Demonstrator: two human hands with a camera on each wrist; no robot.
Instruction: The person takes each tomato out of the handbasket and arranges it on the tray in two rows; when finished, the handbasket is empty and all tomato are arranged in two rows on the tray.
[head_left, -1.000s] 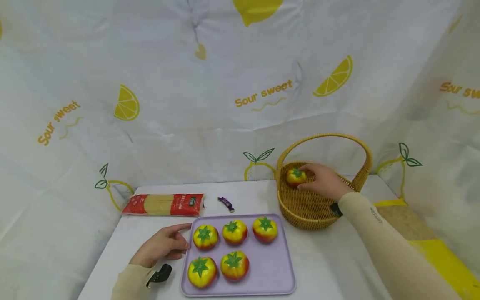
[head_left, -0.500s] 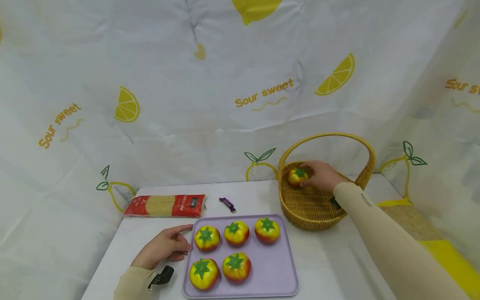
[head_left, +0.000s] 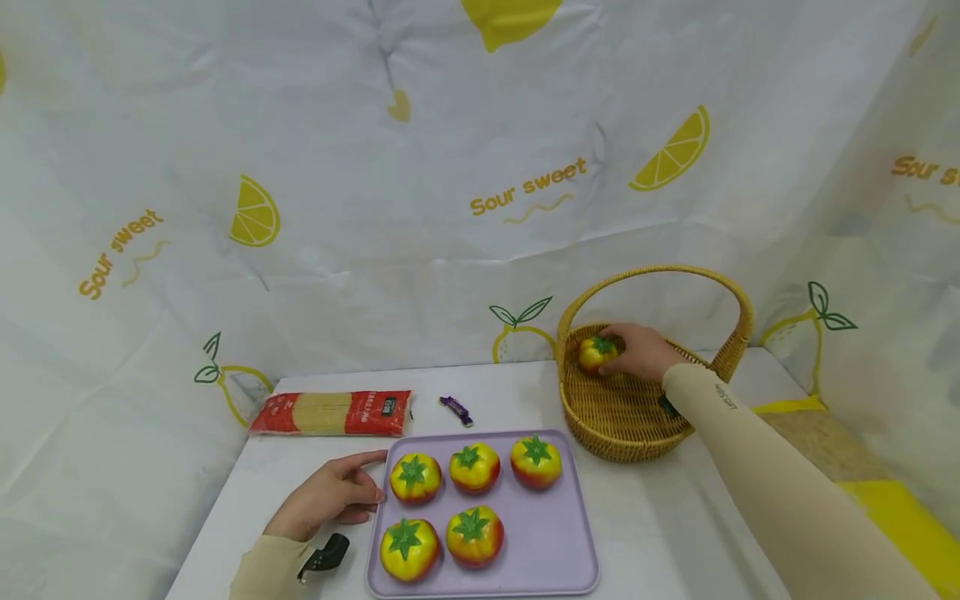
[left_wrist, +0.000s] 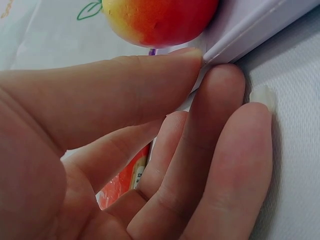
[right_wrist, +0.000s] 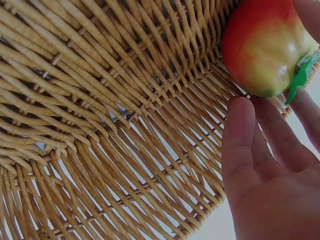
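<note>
My right hand (head_left: 643,350) reaches into the wicker basket (head_left: 618,437) and holds a red-and-yellow toy tomato (head_left: 594,357) between thumb and fingers. In the right wrist view the toy tomato (right_wrist: 265,50) lies against the woven wall, its green leaf turned toward the fingers. My left hand (head_left: 330,497) rests at the left side of a lilac tray (head_left: 543,542). The left wrist view has the thumb on the tray's rim (left_wrist: 260,32), with other fingers beside its outer wall. Several similar toy tomatoes (head_left: 475,537) sit on the tray in two rows.
Behind the tray lie a red packet of noodles (head_left: 333,413) and a small purple wrapped candy (head_left: 456,411). The basket's tall handle (head_left: 667,268) arches above the right hand. A white lemon-print cloth (head_left: 420,250) hangs behind the table.
My right fingers have moved in closer around the toy tomato in the basket. My left hand keeps its place at the tray; the whole view has shifted slightly.
</note>
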